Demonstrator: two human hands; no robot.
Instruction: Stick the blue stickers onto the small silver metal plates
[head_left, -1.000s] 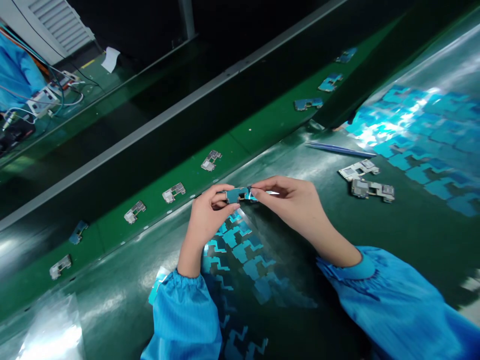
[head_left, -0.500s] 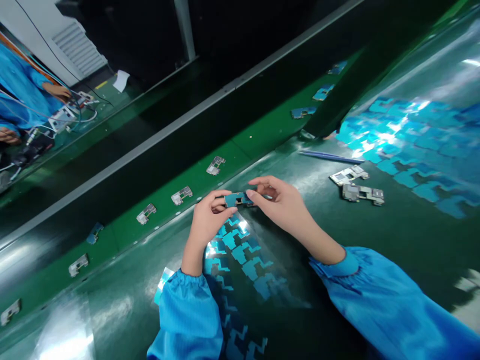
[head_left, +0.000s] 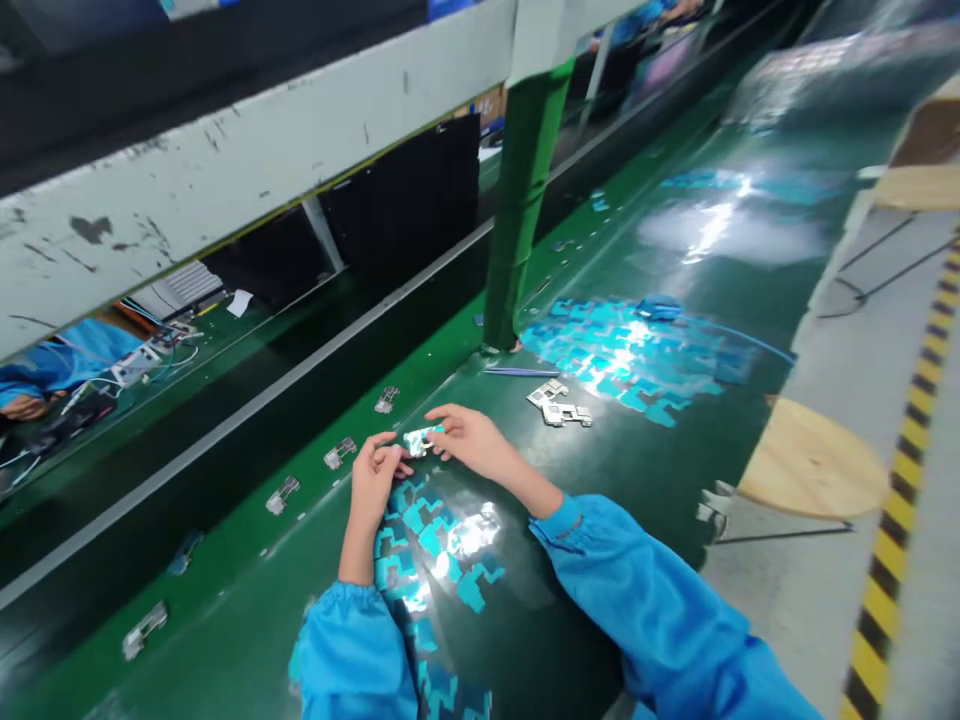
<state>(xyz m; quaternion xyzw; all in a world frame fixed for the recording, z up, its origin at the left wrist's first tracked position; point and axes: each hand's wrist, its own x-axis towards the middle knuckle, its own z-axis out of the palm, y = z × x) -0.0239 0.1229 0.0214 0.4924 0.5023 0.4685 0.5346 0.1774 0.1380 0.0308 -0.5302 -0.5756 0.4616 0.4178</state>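
Note:
My right hand (head_left: 480, 448) pinches the right end of a small notched circuit board (head_left: 421, 439), whose upper face shines white with some blue. Close by its left end is my left hand (head_left: 375, 478), fingers curled in towards the thumb; whether they grip the board's edge or something small is hidden. Both hands are over the green work surface. Just below them lie rows of flat, blue-green, board-shaped pieces (head_left: 431, 530). To the right of my right hand, two silvery circuit boards (head_left: 567, 413) rest close together near blue tweezers (head_left: 523, 372).
A sunken green channel (head_left: 232, 535) beyond my hands carries several spaced boards (head_left: 283, 495). Past the green post (head_left: 517, 210) spreads a wide layer of blue-green pieces (head_left: 630, 350). A white beam (head_left: 300, 130) crosses above. At right stands a wooden stool (head_left: 814, 455); another person's hand (head_left: 26, 407) is far left.
The view has tilted up and swung right, bringing the beam and stools in. The board between my hands showed a dark blue face before and now looks bright white.

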